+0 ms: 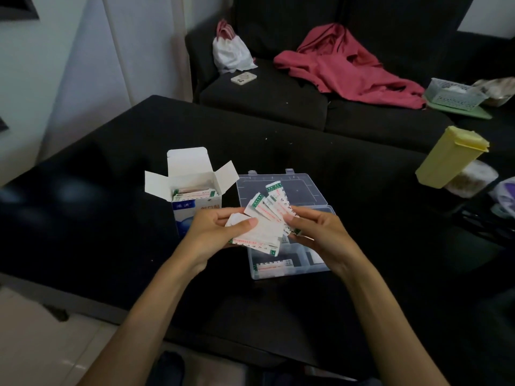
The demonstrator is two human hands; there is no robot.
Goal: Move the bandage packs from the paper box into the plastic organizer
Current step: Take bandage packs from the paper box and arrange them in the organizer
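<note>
1. Left hand (214, 232) grip pinches a fanned bunch of bandage packs (264, 218); right hand (312, 229) fingers pinch its far edge, likely sorting.
2. Bunch hovers over the open plastic organizer (320, 270), ready to drop.
3. More packs sit in the paper box (192, 196) on the table (111, 218).

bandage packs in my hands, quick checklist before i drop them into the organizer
1. Packs held securely: ok, the left hand and right hand both grip the fanned bandage packs.
2. Plastic organizer open: ok, its lid lies flat behind it.
3. Hands over the organizer: ok, the packs hang above its near compartments.
4. Room in the target compartment: cannot tell, the hands hide most of it; one pack already lies in the front compartment.
5. Paper box emptied: not ok, packs still show inside.
</note>
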